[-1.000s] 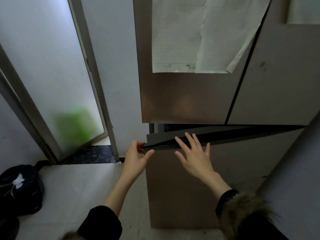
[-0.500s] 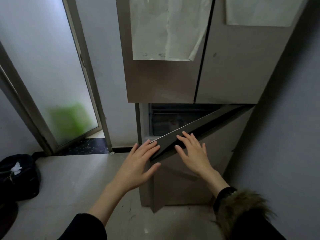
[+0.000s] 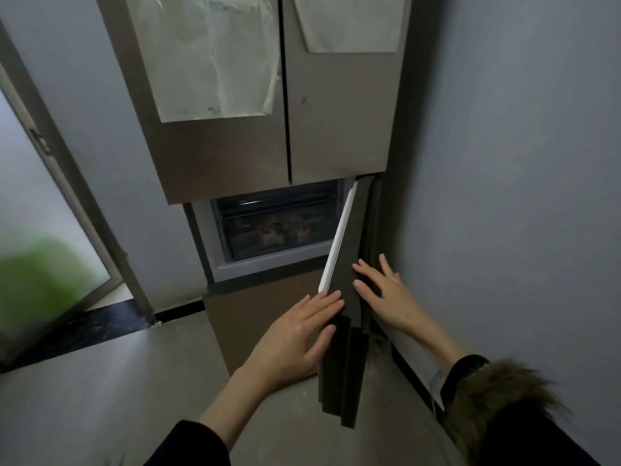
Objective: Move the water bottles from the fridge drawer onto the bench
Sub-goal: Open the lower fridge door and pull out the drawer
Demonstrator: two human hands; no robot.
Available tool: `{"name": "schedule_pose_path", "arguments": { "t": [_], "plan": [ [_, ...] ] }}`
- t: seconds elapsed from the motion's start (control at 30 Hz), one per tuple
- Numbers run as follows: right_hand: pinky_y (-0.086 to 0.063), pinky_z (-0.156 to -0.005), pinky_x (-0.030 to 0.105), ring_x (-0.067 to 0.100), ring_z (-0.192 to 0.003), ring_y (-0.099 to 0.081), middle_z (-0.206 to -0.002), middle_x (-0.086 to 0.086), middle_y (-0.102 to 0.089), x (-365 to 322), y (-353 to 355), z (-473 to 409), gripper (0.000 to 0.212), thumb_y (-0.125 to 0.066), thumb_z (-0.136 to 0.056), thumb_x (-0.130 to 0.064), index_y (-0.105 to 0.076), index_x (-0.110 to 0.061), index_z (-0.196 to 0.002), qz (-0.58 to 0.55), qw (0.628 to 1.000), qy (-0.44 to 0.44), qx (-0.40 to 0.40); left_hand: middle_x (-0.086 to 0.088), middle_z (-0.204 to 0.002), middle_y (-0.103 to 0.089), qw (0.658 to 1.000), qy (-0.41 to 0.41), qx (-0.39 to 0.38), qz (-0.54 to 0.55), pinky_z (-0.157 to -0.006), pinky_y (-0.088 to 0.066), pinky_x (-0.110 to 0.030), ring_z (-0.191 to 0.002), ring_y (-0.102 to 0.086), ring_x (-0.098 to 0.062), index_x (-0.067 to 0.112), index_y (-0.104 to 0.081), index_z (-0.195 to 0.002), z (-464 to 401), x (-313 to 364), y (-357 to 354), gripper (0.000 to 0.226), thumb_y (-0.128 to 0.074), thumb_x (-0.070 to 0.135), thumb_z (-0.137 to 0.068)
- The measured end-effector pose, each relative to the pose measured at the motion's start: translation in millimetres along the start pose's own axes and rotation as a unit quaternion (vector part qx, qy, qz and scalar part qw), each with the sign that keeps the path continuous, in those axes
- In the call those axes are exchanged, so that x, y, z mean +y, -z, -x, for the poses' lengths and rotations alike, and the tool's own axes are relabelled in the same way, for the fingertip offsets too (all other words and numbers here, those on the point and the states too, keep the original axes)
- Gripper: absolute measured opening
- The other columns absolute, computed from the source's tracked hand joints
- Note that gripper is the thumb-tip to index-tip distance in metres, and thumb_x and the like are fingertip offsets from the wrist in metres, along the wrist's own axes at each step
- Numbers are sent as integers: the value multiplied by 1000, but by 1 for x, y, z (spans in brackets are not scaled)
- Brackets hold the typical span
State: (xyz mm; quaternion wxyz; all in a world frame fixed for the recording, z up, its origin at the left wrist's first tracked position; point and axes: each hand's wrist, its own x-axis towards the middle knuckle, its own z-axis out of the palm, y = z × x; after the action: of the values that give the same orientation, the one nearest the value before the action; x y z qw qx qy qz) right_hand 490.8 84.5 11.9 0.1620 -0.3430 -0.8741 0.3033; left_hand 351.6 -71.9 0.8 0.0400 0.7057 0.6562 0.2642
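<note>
Both hands flat, fingers spread: left hand [image 3: 295, 334] and right hand [image 3: 386, 294] on the door [image 3: 349, 264]. Bottles [image 3: 279, 232] in the drawer [image 3: 265, 250] likely cold, slick; grip mid-body.

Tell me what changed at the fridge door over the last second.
The lower fridge door swung wide open to the right, exposing the drawer. The left hand let go its edge pinch and lies flat on it; the right hand stays open. Upper doors stay closed.

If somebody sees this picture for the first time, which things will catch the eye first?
First, the two hands at the lower middle: the left hand and right hand lie flat on the swung-open lower fridge door. Behind it, a clear drawer shows red-marked items, too blurred to identify. Papers hang on the upper doors.
</note>
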Motion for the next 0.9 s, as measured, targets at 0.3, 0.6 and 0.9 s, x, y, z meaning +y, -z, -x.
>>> {"name": "schedule_pose_path", "arguments": {
  "t": [0.3, 0.6, 0.9],
  "plan": [
    [-4, -119, 32, 7, -144, 2, -157, -10, -9, 36, 46, 75, 50, -33, -99, -37, -22, -27, -146, 0, 999, -31, -4, 19, -146, -19, 997, -8, 20, 76, -114, -7, -11, -131, -9, 20, 32, -18, -140, -26, 49, -47, 56, -24, 51, -88],
    [-12, -113, 24, 11, -144, -15, -150, -7, -31, 97, 120, 104, 40, -38, -99, -29, -42, -27, -139, 101, 992, -58, 48, 22, -153, 6, 991, -90, -87, -39, -117, 9, -28, -140, 18, 1, 39, 2, -145, -85, 93, -92, 60, -24, 52, -93],
    [-1, -117, 42, 14, -146, 2, -159, -4, -5, 152, 163, 116, 56, -18, -100, -43, -10, -19, -150, 280, 946, -158, 39, 15, -152, 18, 972, -120, -175, -102, -117, 10, -38, -141, 22, -10, 31, 4, -148, -159, 147, -131, 69, -32, 54, -93]
  ]
}}
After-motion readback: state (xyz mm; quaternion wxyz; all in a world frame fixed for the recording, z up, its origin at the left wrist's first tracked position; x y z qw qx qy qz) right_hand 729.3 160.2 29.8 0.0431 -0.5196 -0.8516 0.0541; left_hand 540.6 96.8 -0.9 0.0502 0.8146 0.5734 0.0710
